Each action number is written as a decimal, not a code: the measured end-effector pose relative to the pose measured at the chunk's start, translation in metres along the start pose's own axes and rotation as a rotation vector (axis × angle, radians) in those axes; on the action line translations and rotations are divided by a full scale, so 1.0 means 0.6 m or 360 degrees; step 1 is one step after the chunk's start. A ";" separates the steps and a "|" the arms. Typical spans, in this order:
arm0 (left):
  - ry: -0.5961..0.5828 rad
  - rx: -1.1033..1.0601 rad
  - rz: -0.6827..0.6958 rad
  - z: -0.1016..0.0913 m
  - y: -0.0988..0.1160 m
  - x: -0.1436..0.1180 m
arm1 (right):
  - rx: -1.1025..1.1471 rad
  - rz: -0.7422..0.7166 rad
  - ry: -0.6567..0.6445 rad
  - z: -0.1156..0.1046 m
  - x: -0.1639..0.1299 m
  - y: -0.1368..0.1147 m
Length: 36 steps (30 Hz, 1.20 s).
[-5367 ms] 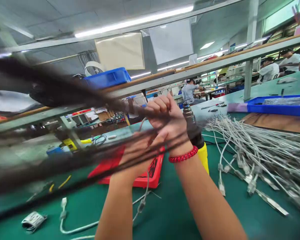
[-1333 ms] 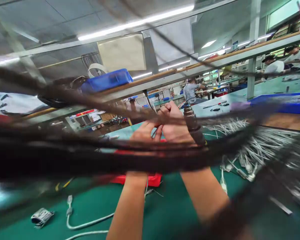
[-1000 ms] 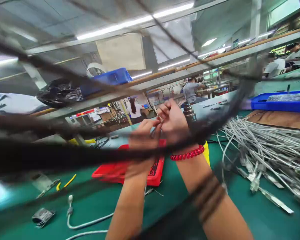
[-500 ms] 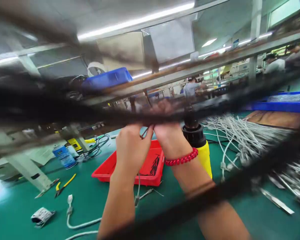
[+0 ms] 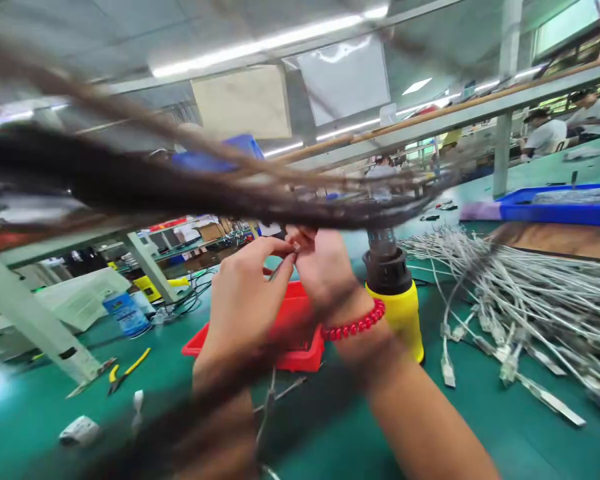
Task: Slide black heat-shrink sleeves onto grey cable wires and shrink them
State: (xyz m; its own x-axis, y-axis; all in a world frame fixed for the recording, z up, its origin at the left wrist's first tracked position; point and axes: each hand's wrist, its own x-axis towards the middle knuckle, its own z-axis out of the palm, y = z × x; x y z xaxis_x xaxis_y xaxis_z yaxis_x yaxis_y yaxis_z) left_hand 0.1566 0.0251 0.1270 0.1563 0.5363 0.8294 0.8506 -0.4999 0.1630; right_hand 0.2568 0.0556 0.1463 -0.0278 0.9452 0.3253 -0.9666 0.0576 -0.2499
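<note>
In the middle of the frame, the left hand (image 5: 243, 303) and right hand (image 5: 325, 270) pinch a thin grey wire (image 5: 279, 267) together above the red tray (image 5: 300, 347), beside the yellow tool (image 5: 397, 313).

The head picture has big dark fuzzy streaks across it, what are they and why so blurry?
Head view: the dark strands look like hair hanging very close to the lens, out of focus and smeared. They veil the shelf behind and shade the left hand. The right hand and the yellow tool stay fairly sharp; ceiling lights glare.

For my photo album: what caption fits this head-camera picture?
Two hands pinch a thin cable end beside a yellow heat tool on a green workbench.
</note>
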 end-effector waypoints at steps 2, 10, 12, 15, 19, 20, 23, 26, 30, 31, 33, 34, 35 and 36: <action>-0.0053 0.0014 -0.0033 -0.001 0.002 0.000 | -0.0035 -0.0030 -0.0022 -0.001 0.002 0.001; -0.0155 -0.0206 -0.0072 0.013 -0.005 0.001 | -0.0242 -0.0014 -0.0072 -0.009 0.003 -0.010; -0.0142 -0.0266 -0.0088 0.020 -0.004 0.000 | -0.0209 0.0008 -0.0036 -0.011 0.002 -0.015; -0.0055 -0.0287 -0.0130 0.031 0.004 0.000 | -0.0079 0.0059 -0.0061 -0.016 0.006 -0.024; 0.0048 -0.0248 -0.0043 0.047 0.021 -0.001 | 0.0034 0.0111 -0.0114 -0.023 0.015 -0.042; 0.0080 -0.0245 0.0007 0.050 0.024 -0.001 | 0.0032 0.0127 -0.0099 -0.024 0.015 -0.047; 0.0107 -0.0227 0.0074 0.057 0.031 -0.003 | -0.0012 0.0114 -0.0041 -0.022 0.014 -0.056; 0.0078 -0.0237 0.0062 0.059 0.034 -0.004 | -0.0016 0.0067 -0.0021 -0.020 0.013 -0.058; 0.0174 -0.0294 0.0134 0.059 0.035 -0.006 | -0.0035 0.0061 -0.0098 -0.023 0.018 -0.058; 0.0186 -0.0295 0.0132 0.060 0.035 -0.006 | -0.0050 0.0047 -0.0121 -0.024 0.020 -0.058; 0.0182 -0.0289 0.0118 0.060 0.036 -0.007 | -0.0091 0.0018 -0.0150 -0.027 0.022 -0.059; 0.0174 -0.0287 0.0115 0.060 0.037 -0.006 | -0.0111 0.0009 -0.0157 -0.027 0.023 -0.059; 0.0181 -0.0284 0.0117 0.060 0.037 -0.006 | -0.0129 0.0016 -0.0152 -0.027 0.023 -0.060; 0.0198 -0.0274 0.0120 0.060 0.038 -0.006 | -0.0147 0.0035 -0.0150 -0.027 0.023 -0.061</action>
State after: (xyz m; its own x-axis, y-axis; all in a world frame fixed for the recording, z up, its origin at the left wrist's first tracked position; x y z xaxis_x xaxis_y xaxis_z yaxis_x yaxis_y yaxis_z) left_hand 0.1936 0.0363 0.1083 0.1438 0.4103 0.9005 0.7390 -0.6497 0.1781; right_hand 0.2959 0.0715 0.1451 -0.0766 0.9124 0.4020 -0.9380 0.0707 -0.3393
